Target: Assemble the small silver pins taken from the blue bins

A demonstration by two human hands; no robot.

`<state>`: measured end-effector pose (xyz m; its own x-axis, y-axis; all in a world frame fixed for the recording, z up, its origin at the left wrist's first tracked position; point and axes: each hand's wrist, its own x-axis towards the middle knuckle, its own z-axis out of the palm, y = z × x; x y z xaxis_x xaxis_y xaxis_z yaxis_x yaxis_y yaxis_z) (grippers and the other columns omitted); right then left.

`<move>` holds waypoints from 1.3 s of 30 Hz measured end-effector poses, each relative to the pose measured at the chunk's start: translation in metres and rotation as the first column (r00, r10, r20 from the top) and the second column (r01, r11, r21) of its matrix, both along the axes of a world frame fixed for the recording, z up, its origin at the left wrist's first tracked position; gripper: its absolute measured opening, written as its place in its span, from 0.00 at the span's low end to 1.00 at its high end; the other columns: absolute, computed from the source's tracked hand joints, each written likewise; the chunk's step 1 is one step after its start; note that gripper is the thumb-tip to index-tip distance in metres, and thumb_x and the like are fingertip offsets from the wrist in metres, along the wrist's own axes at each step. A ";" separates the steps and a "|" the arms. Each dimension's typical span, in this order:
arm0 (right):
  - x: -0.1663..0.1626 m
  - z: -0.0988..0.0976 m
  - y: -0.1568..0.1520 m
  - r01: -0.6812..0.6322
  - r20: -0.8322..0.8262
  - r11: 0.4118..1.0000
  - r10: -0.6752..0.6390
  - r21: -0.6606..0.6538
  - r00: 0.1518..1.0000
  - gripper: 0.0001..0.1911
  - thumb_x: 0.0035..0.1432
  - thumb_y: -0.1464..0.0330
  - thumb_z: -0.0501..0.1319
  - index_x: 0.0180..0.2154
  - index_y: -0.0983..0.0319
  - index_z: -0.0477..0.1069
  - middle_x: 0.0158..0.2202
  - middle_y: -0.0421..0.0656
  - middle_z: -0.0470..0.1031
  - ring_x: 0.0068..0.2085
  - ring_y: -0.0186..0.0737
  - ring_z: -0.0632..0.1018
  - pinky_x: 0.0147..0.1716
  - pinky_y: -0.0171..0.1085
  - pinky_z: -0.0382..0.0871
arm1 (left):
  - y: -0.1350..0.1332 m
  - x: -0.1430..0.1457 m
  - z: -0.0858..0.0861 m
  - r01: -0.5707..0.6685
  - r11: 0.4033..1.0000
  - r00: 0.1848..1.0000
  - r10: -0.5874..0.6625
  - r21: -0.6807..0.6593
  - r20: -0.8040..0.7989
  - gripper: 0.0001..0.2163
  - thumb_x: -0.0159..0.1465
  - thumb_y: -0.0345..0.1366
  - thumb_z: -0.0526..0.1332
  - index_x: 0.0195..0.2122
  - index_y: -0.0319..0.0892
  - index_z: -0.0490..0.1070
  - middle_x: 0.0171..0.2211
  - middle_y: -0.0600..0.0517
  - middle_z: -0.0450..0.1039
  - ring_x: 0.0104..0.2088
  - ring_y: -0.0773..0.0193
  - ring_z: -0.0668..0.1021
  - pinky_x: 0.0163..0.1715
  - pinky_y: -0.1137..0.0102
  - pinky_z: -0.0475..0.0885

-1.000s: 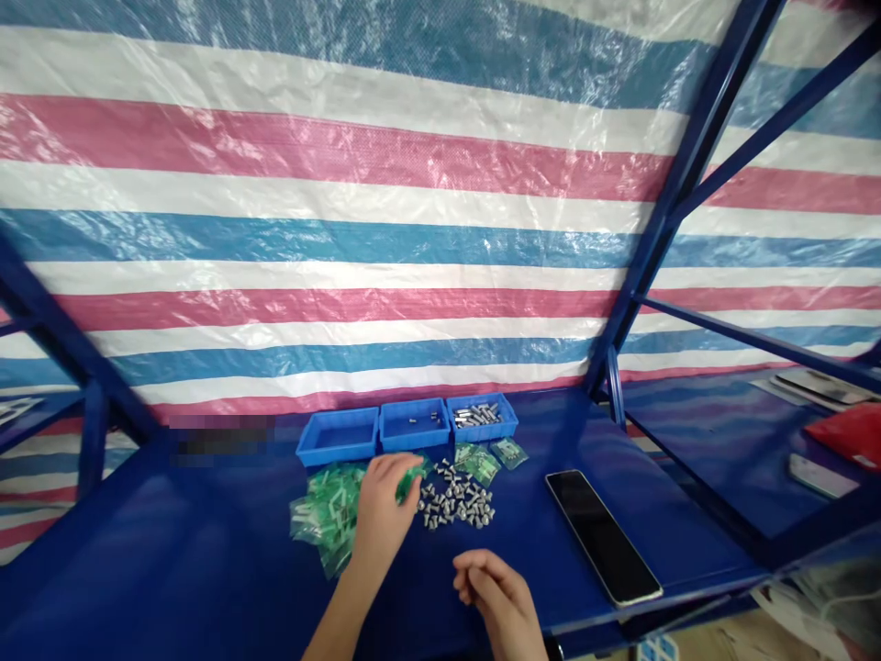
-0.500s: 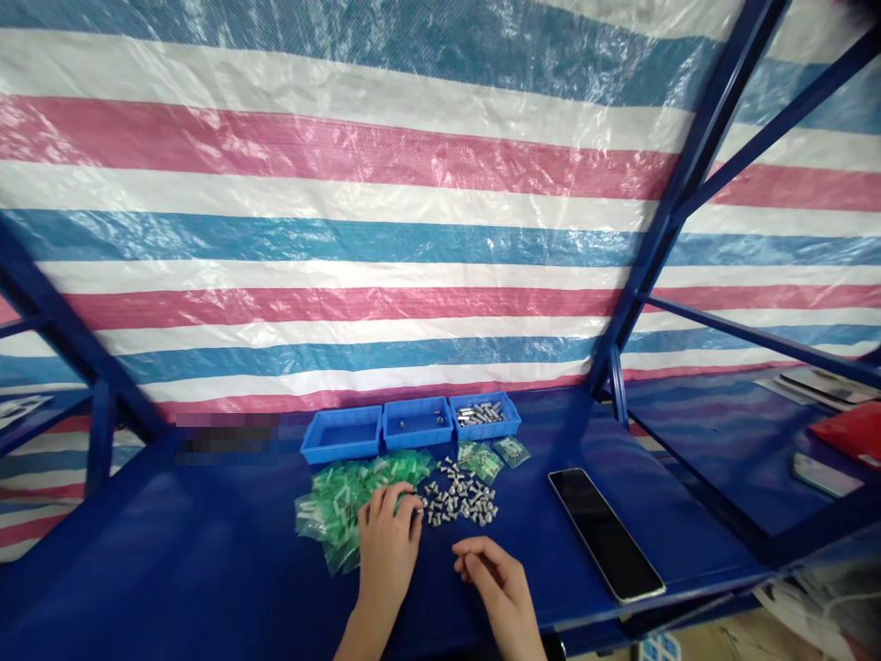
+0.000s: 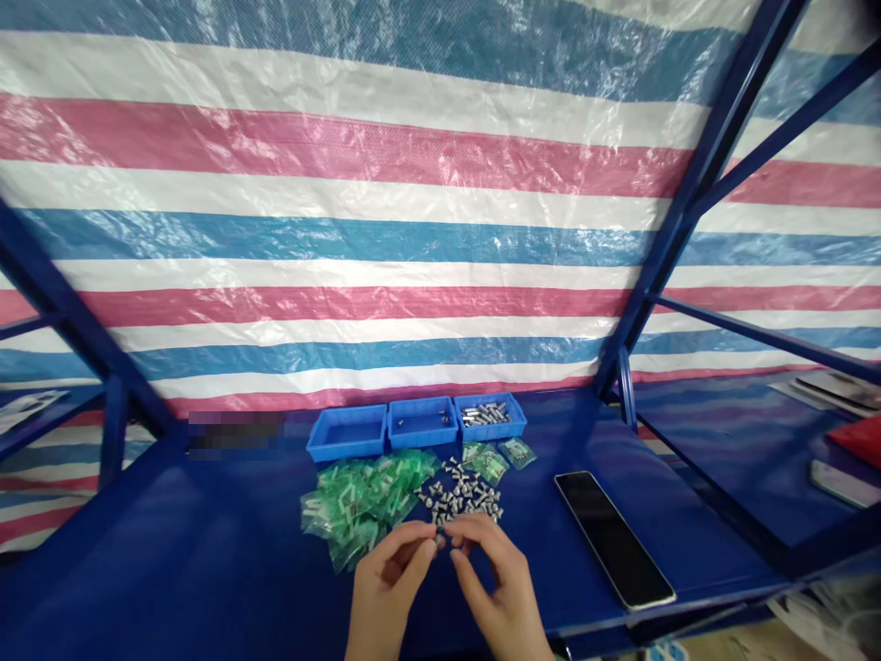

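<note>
My left hand [image 3: 391, 578] and my right hand [image 3: 496, 576] meet fingertip to fingertip near the front of the blue table. Pinched between them is a small metal screw [image 3: 440, 536], mostly covered by the fingers. Just beyond the fingertips lies a loose pile of short silvery screws [image 3: 464, 496]. Left of it, close to my left hand, a heap of green-tinted clear plastic packets [image 3: 364, 496] holds small parts. A few more filled packets [image 3: 486, 461] lie behind the screws.
Three blue bins stand in a row at the back: the left bin [image 3: 348, 433], the middle bin [image 3: 421, 424] with a few small pieces, and the right bin [image 3: 490, 418] with metal cylinders. A phone [image 3: 614, 540] lies right. Blue metal posts [image 3: 661, 266] frame the striped sheet [image 3: 385, 303].
My left hand has moved from the edge of the packets and screws toward me and right, meeting my right hand. A small screw now shows between the fingertips. The view shifted slightly.
</note>
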<state>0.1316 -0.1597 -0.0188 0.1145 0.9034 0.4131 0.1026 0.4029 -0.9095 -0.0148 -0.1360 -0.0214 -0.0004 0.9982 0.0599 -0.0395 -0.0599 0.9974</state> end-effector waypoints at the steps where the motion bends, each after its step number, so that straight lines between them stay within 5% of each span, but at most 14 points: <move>1: 0.000 0.003 0.001 -0.014 0.023 1.000 0.014 0.016 1.000 0.12 0.62 0.73 0.61 0.44 0.57 0.79 0.39 0.45 0.78 0.37 0.42 0.78 0.40 0.37 0.72 | -0.001 0.001 0.001 0.004 1.000 1.000 -0.003 -0.025 0.030 0.10 0.55 0.42 0.70 0.35 0.43 0.81 0.36 0.49 0.82 0.38 0.57 0.84 0.42 0.68 0.80; 11: 0.005 0.005 -0.001 0.013 0.083 1.000 -0.014 0.020 0.996 0.08 0.61 0.72 0.63 0.35 0.56 0.81 0.34 0.45 0.80 0.37 0.45 0.80 0.37 0.38 0.74 | -0.008 0.009 0.009 -0.046 0.988 0.990 0.064 -0.146 0.125 0.18 0.49 0.50 0.73 0.33 0.42 0.80 0.33 0.47 0.83 0.36 0.53 0.84 0.37 0.65 0.81; 20: 0.000 0.000 0.000 0.102 -0.040 0.991 -0.105 -0.088 0.994 0.08 0.58 0.65 0.67 0.28 0.59 0.78 0.28 0.44 0.78 0.31 0.43 0.78 0.32 0.36 0.71 | -0.018 0.013 0.003 0.022 0.997 0.996 -0.016 -0.071 0.093 0.16 0.51 0.48 0.73 0.36 0.43 0.80 0.36 0.47 0.83 0.39 0.53 0.83 0.43 0.65 0.79; 26: -0.011 -0.008 0.000 0.013 -0.271 0.970 -0.081 -0.245 0.959 0.16 0.57 0.57 0.67 0.25 0.62 0.75 0.24 0.41 0.74 0.27 0.39 0.74 0.28 0.33 0.68 | -0.019 0.016 0.000 -0.062 0.998 0.998 0.061 -0.012 -0.027 0.13 0.54 0.46 0.70 0.34 0.43 0.80 0.36 0.47 0.81 0.37 0.55 0.82 0.38 0.68 0.80; 31: -0.016 -0.024 0.000 -0.212 -0.463 0.939 0.065 -0.272 0.884 0.18 0.55 0.55 0.68 0.25 0.63 0.77 0.21 0.39 0.70 0.25 0.34 0.69 0.26 0.32 0.65 | -0.016 0.016 -0.006 -0.051 0.991 0.994 0.062 0.121 -0.087 0.09 0.57 0.43 0.68 0.32 0.43 0.79 0.41 0.45 0.80 0.40 0.54 0.83 0.34 0.69 0.80; 34: -0.015 -0.032 0.001 -0.288 -0.564 0.922 0.098 -0.258 0.820 0.16 0.54 0.55 0.70 0.29 0.63 0.81 0.23 0.41 0.75 0.26 0.35 0.71 0.28 0.33 0.66 | 0.008 0.017 0.002 0.004 0.954 0.959 0.081 0.298 -0.272 0.06 0.60 0.38 0.64 0.35 0.44 0.78 0.35 0.48 0.81 0.35 0.58 0.82 0.35 0.69 0.79; 39: -0.011 -0.037 0.000 -0.219 -0.515 0.925 0.030 -0.311 0.857 0.17 0.52 0.55 0.72 0.33 0.63 0.83 0.27 0.46 0.79 0.29 0.38 0.75 0.30 0.34 0.70 | 0.102 0.015 0.027 0.035 0.844 0.846 0.261 0.536 -0.465 0.07 0.62 0.37 0.62 0.39 0.44 0.77 0.37 0.48 0.81 0.40 0.56 0.80 0.44 0.61 0.76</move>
